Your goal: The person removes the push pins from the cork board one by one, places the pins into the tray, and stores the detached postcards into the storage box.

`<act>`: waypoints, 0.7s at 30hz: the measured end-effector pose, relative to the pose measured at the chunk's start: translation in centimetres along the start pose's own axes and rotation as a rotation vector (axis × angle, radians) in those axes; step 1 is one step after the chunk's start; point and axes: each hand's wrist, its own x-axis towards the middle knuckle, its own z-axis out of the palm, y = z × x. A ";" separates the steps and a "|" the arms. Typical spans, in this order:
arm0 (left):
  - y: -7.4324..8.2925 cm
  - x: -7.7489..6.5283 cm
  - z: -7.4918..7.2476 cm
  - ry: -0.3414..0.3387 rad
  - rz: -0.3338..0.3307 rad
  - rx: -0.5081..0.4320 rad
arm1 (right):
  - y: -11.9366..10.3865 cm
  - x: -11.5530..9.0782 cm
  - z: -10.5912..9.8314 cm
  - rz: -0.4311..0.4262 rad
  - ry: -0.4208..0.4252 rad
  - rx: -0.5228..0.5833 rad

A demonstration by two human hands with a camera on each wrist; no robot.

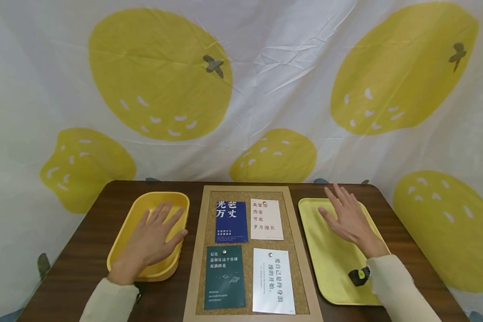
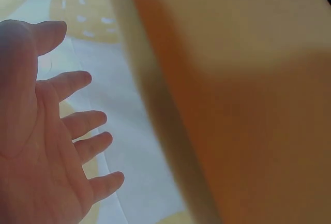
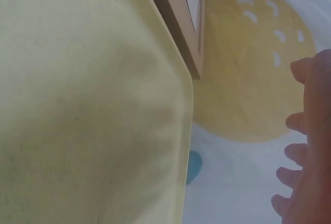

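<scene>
Hovering empty, fingers spread, a person's left hand [image 1: 150, 241] hangs above a yellow bin [image 1: 161, 194], right hand [image 1: 348, 219] above a yellow tray [image 1: 326, 264], four cards [image 1: 225, 284] on the corkboard [image 1: 248, 259] between; seemingly a pause, any pickup requiring lowered, curled fingers.

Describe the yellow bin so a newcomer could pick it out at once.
In the head view, a wood-framed cork board sits mid-way along the dark brown table. The yellow bin stands just left of it, partly hidden by the left hand. Its deep walls and stronger yellow set it apart from the shallow, paler tray on the board's right.
</scene>
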 end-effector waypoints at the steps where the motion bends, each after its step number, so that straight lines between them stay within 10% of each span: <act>1: 0.2 0.0 0.0 0.000 0.003 0.000 | -0.1 0.1 0.1 0.000 -0.002 0.002; 21: 3.2 0.4 1.5 0.039 0.095 -0.022 | -2.9 2.0 1.5 -0.014 -0.093 0.110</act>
